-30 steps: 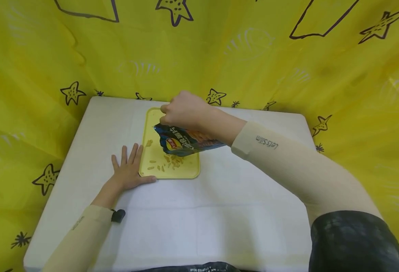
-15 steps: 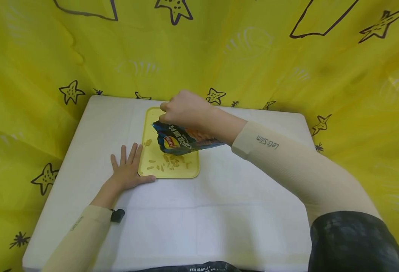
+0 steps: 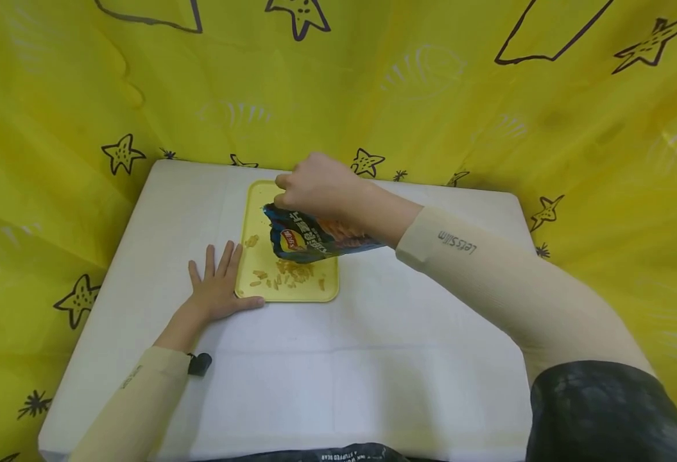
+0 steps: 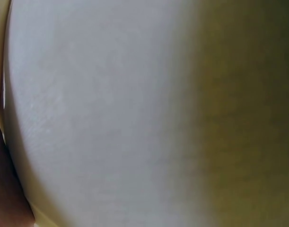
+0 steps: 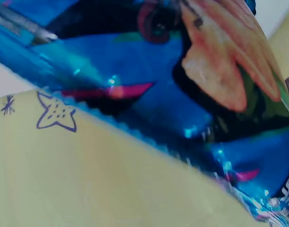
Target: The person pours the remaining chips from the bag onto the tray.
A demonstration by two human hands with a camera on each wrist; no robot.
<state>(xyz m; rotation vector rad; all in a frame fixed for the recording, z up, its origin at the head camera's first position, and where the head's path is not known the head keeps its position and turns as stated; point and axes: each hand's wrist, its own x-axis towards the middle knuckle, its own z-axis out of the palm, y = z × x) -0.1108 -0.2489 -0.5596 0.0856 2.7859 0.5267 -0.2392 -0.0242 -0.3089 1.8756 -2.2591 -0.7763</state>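
My right hand [image 3: 321,183] grips a blue-black bag of chips [image 3: 303,237] above a yellow tray [image 3: 257,218], fingers curled at its upper side. The bag is tilted, and its open end faces the tray. Shiny blue foil with a food picture fills much of the right wrist view. Small golden chips [image 3: 294,273] lie scattered at the tray's near end, with another clump [image 3: 251,241] by its left edge. My left hand [image 3: 214,295] rests flat on the table, fingers spread against the tray's left side and thumb along its near edge. The left wrist view shows mostly blurred white table.
The tray lies on a white-covered table [image 3: 292,378], towards its back edge. A yellow curtain [image 3: 199,77] with drawn starfish hangs behind and around it. A dark item of clothing [image 3: 326,454] shows at the bottom edge.
More chips lie on the tray under the bag's end, including a piece near the right side. Both hands and the bag stay almost in place.
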